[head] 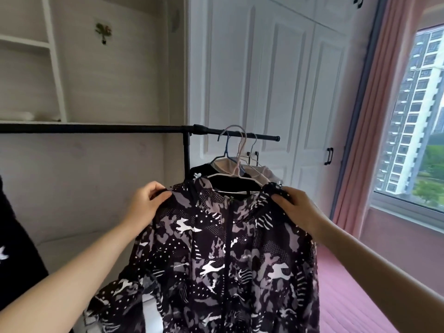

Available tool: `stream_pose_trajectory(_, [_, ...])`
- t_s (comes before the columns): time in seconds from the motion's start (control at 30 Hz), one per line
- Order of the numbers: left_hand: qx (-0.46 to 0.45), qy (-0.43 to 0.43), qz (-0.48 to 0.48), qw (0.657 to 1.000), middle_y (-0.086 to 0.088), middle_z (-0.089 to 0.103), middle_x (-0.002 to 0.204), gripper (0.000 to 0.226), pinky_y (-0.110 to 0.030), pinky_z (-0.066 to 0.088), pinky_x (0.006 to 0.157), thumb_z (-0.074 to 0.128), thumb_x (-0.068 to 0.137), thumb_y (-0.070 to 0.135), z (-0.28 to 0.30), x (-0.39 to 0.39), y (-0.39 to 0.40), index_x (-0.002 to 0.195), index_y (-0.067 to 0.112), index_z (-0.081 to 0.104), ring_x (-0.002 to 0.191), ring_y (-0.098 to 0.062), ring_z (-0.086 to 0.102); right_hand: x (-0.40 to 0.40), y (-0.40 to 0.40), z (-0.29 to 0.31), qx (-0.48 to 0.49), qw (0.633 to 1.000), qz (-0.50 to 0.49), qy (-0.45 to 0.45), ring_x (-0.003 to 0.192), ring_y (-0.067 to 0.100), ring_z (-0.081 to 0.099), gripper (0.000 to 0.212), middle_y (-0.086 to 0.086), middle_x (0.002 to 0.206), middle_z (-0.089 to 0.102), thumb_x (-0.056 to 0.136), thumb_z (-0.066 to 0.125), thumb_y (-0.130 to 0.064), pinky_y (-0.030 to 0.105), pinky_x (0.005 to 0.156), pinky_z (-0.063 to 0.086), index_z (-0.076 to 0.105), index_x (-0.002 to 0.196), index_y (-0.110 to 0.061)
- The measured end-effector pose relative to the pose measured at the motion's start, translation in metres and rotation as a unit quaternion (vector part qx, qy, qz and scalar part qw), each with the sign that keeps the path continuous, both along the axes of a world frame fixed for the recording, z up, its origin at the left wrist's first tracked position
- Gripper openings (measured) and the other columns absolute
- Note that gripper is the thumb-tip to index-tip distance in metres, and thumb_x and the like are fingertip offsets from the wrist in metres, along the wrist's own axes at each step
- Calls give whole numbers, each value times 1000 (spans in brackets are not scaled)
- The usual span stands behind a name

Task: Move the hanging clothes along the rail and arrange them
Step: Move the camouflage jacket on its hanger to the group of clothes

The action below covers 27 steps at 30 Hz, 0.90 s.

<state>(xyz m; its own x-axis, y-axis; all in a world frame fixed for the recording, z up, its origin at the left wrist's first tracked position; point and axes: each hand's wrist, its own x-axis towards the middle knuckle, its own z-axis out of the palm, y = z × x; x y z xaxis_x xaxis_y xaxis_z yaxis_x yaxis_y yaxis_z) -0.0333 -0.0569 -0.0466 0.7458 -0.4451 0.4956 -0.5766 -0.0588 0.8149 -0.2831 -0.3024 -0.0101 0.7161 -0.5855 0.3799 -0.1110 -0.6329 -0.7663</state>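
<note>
I see the jacket (223,255), a dark camouflage print with white animal shapes, hanging on a white hanger (230,177) just below the rail (96,128), near its right end. My left hand (146,203) pinches the jacket's left shoulder, fingers curled into the fabric, so that grip is closed on it. My right hand (295,207) grips the right shoulder the same way, thumb and fingers folded over the cloth. Behind the jacket, further toward the rail's right end, hang a black garment (201,170) and a beige one (264,171). Right of the rail are a pink curtain (365,140) and a window (418,111).
</note>
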Motion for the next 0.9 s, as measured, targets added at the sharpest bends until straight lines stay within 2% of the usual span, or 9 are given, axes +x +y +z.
stream_pose_trajectory(0.1, [-8, 40, 9, 999, -6, 67, 90, 30, -38, 53, 79, 61, 85, 42, -8, -7, 4, 94, 13, 60, 88, -26, 66, -2, 0, -6, 39, 998, -19, -37, 86, 13, 63, 20, 0, 101, 67, 95, 55, -26, 20, 66, 46, 66, 111, -23])
stream_pose_trajectory(0.23, [141, 92, -53, 984, 9, 69, 100, 40, -26, 50, 81, 55, 76, 58, -25, -7, 13, 104, 30, 59, 91, -9, 66, -1, -9, -7, 49, 996, -41, -55, 79, 5, 61, 20, -2, 94, 69, 95, 54, -27, 20, 63, 45, 65, 111, -23])
stream_pose_trajectory(0.4, [288, 90, -128, 945, 20, 62, 112, 35, -12, 44, 79, 64, 80, 53, -44, 7, 20, 111, 41, 53, 101, 2, 59, 6, -20, -1, 59, 992, -83, -72, 72, 5, 61, 22, 0, 89, 68, 96, 54, -26, 20, 59, 45, 66, 112, -17])
stream_pose_trajectory(0.47, [318, 80, -151, 932, 20, 61, 119, 43, -10, 44, 83, 69, 77, 51, -50, 16, 26, 115, 43, 52, 105, 3, 59, 8, -25, 3, 69, 990, -102, -76, 70, 10, 62, 23, 7, 93, 70, 96, 54, -26, 24, 59, 48, 65, 111, -14])
stream_pose_trajectory(0.6, [341, 57, -167, 923, 18, 61, 119, 35, -3, 43, 83, 69, 81, 42, -58, 28, 28, 112, 43, 53, 102, 10, 58, 15, -30, 7, 72, 988, -123, -67, 77, 22, 65, 28, 10, 96, 70, 96, 53, -27, 30, 68, 52, 64, 116, -10])
stream_pose_trajectory(0.7, [374, 43, -176, 910, 20, 61, 122, 51, -8, 42, 86, 69, 77, 56, -60, 39, 30, 123, 40, 53, 107, 6, 58, 18, -31, 11, 54, 987, -145, -54, 68, 16, 59, 29, 9, 93, 66, 97, 53, -24, 24, 58, 45, 64, 116, -6])
stream_pose_trajectory(0.77, [388, 38, -162, 907, 21, 62, 116, 60, -12, 43, 84, 67, 70, 68, -58, 47, 36, 121, 39, 54, 103, 3, 59, 17, -32, 12, 50, 985, -158, -43, 66, 15, 55, 29, 9, 92, 63, 97, 52, -22, 23, 57, 40, 63, 118, -4])
stream_pose_trajectory(0.83, [390, 15, -124, 912, 12, 68, 101, 72, -18, 46, 77, 71, 52, 76, -57, 55, 44, 108, 32, 62, 91, -5, 63, 16, -33, 12, 51, 984, -169, -35, 72, 18, 54, 30, 9, 92, 61, 98, 51, -20, 23, 65, 38, 62, 120, -2])
stream_pose_trajectory(0.9, [408, -38, -72, 909, 6, 68, 85, 56, -20, 45, 67, 82, 50, 60, -61, 56, 48, 89, 24, 65, 80, -12, 62, 16, -30, 11, 49, 983, -175, -26, 78, 19, 51, 30, 11, 96, 61, 98, 50, -18, 22, 67, 35, 62, 120, -1])
